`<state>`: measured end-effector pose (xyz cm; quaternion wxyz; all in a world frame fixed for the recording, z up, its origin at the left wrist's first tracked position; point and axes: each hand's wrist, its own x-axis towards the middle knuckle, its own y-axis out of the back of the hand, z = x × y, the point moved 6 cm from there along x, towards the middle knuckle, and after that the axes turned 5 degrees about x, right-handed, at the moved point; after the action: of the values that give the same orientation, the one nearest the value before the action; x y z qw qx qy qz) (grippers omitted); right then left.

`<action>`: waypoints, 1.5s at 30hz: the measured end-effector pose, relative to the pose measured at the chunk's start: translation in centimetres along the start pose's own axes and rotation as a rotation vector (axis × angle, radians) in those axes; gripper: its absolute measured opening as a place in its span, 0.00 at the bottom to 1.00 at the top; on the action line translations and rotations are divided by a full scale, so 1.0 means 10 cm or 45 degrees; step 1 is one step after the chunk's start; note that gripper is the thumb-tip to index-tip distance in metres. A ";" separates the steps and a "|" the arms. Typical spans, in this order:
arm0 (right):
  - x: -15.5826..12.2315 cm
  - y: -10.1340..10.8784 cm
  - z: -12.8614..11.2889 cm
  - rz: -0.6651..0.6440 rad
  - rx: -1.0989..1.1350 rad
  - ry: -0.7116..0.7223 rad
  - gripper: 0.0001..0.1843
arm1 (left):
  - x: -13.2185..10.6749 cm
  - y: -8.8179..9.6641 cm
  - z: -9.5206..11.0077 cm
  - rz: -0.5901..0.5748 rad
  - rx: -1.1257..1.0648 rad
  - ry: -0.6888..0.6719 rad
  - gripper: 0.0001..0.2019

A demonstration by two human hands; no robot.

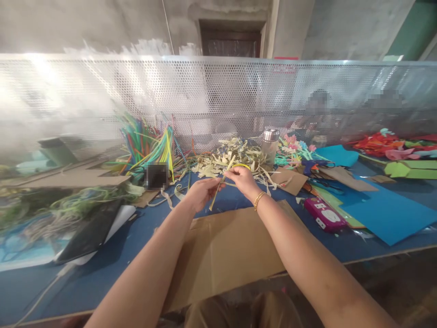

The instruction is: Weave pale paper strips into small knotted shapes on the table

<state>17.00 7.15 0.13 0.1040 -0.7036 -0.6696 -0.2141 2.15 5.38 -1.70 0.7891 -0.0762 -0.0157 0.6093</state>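
Observation:
Above the blue table, both hands meet on a thin pale-green strip [214, 201] that slants down to the left. Its exact kind I cannot make out. My left hand [203, 193] pinches it from the left, fingers closed. From the right, my right hand [243, 181] also pinches at the strip, and a yellow strip [243, 166] shows by its fingers. Just behind the hands lies a heap of pale-green leaf-like pieces [218, 163]. Under my forearms is a flat sheet of brown cardboard [232, 250].
A bundle of coloured stems [145, 141] and a steel-lidded bottle [270, 143] stand behind. Rightward lie a purple box-like object [324, 214], blue sheets [385, 209] and paper flowers [298, 146]. A black flat object [90, 232] lies left. A perforated metal screen [218, 91] borders the table.

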 end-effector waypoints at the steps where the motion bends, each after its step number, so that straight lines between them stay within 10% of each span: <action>1: 0.01 0.05 -0.03 0.041 -0.032 -0.007 0.15 | 0.00 0.01 0.01 0.000 -0.037 -0.012 0.09; 6: -0.08 0.35 -0.48 0.455 -0.540 0.307 0.19 | 0.01 0.07 0.11 0.080 0.078 -0.166 0.08; 14: -0.13 -0.04 -0.63 -0.185 -0.697 0.437 0.07 | -0.04 -0.08 0.22 0.060 0.780 -0.405 0.12; 24: -0.27 -0.17 -0.73 -0.111 -0.791 0.631 0.06 | 0.01 -0.11 0.12 0.111 0.901 -0.462 0.10; 32: -0.08 0.37 -0.63 0.429 -0.617 0.488 0.22 | 0.05 0.01 0.05 0.087 0.105 -0.234 0.15; 38: 0.00 0.06 -0.15 -0.062 -0.076 0.031 0.20 | 0.02 0.00 0.09 0.051 -0.047 -0.161 0.15; 45: -0.04 -0.04 -0.17 -0.003 -0.149 0.120 0.14 | 0.03 -0.02 0.08 0.054 0.223 -0.167 0.12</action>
<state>16.35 6.08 1.39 0.0938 -0.6968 -0.6510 -0.2861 2.30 5.75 -0.91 0.7769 0.0325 -0.0123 0.6286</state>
